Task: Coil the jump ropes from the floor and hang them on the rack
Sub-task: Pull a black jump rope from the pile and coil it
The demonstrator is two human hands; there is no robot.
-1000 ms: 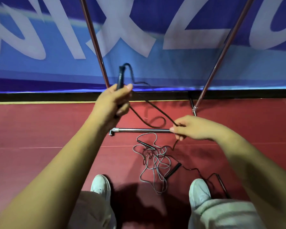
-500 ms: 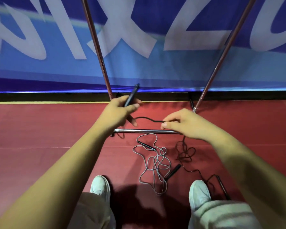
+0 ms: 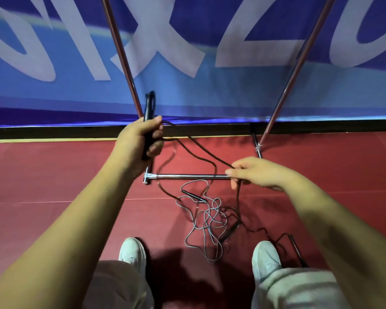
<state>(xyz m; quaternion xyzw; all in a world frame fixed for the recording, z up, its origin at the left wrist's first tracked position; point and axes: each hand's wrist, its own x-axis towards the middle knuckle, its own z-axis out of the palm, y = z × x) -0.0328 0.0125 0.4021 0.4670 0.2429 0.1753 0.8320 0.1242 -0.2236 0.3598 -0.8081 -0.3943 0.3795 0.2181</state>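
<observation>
Over red floor (image 3: 54, 175), fisting handle (image 3: 148, 108) with left hand (image 3: 140, 139), pinching limp-looking, light cord (image 3: 198, 150) with right hand (image 3: 254, 172); regrip below pinch.

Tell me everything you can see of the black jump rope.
The black rope is a thin dark cord with a slim black handle. The left hand grips that handle upright; the cord loops from its top and slants to the right hand, which pinches it above the rack's base bar. From there it drops to the red floor, trailing toward what looks like its second handle by the right shoe.
</observation>
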